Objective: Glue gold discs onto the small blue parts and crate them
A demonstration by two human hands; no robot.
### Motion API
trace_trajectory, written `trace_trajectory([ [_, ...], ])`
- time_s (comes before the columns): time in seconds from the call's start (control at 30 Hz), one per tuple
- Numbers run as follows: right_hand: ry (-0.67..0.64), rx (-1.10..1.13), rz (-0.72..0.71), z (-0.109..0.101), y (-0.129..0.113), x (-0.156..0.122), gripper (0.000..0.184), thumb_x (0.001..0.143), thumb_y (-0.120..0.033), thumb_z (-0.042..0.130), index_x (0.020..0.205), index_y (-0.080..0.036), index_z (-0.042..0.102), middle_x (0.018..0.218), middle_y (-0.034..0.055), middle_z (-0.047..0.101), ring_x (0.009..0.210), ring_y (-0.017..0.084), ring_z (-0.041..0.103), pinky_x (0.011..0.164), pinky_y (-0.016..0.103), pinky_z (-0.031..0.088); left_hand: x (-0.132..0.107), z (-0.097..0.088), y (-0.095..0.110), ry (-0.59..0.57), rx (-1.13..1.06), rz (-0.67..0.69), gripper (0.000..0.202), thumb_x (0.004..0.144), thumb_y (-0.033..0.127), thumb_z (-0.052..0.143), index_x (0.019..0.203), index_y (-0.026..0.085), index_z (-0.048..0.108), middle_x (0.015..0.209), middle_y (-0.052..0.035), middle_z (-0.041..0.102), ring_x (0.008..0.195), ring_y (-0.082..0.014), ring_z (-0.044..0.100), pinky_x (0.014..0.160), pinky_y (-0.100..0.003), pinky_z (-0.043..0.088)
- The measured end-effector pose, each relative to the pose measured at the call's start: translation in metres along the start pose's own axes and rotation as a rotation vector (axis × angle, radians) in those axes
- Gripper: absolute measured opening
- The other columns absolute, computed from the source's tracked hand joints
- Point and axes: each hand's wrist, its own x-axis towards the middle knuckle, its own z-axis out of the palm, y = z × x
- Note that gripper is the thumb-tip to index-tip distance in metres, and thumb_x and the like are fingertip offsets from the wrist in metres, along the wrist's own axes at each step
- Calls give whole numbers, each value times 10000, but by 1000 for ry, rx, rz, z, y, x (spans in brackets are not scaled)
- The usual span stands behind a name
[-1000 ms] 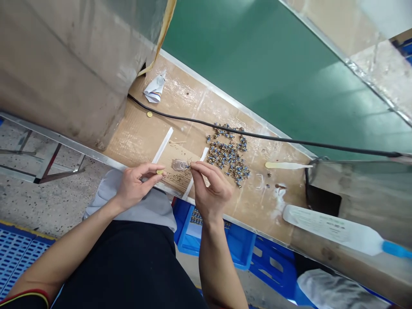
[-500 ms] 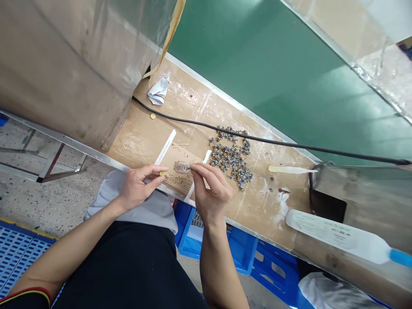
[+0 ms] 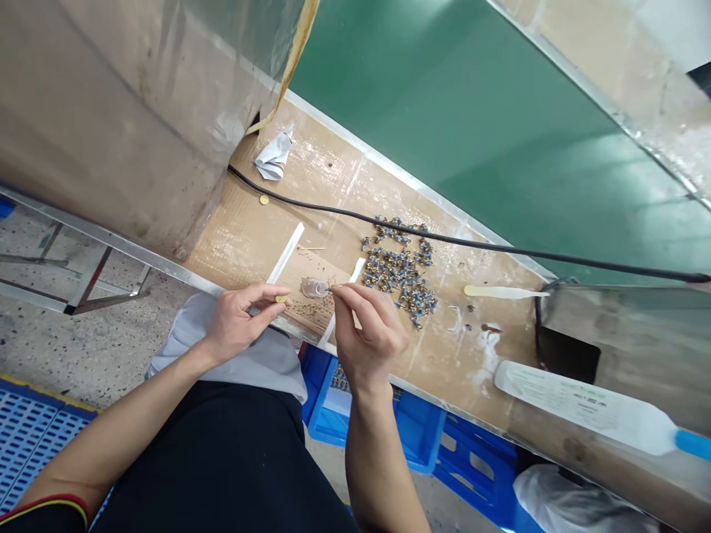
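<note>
Both the small disc and the far disc are yellow, the container is clear, and the heaped parts mix blue with brassy gold on a tan desk marked by white strips. The cable is black, the panel green, the bin blue, the bottle whitish with a blue cap. Dark flecks speckle the grey floor; red and yellow trim edges the black sleeve.

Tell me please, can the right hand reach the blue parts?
Probably yes: the blue parts lie close beside the right hand, though it looks occupied; the black cable crosses only their far side.
</note>
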Motion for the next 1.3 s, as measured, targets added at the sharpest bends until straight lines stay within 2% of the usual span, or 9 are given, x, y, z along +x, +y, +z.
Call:
trace_trajectory([
  [0.93,-65,-52,-17,-1,5,-5,258,1099,-160,695,1268,-324,801,1154,59,843,997,244,778,916,424,630,0,1,1,6,15,14,220,1025,324,820,1225,253,877,1056,-39,909,964,-224,888,875,-320,740],
  [1.13,-57,-51,-41,-1,4,-4,283,1083,-123,706,1267,-315,804,1155,58,846,1005,242,778,914,406,624,0,1,1,3,9,22,221,1029,300,814,1233,244,876,1056,-39,909,970,-214,889,864,-296,737],
  [1.3,-10,-73,-50,-2,1,0,215,1078,-125,725,1212,-270,809,1108,60,845,975,228,787,890,387,628,1,0,-1,12,17,72,214,1016,268,818,1221,241,876,1043,-28,910,951,-196,890,834,-264,733],
])
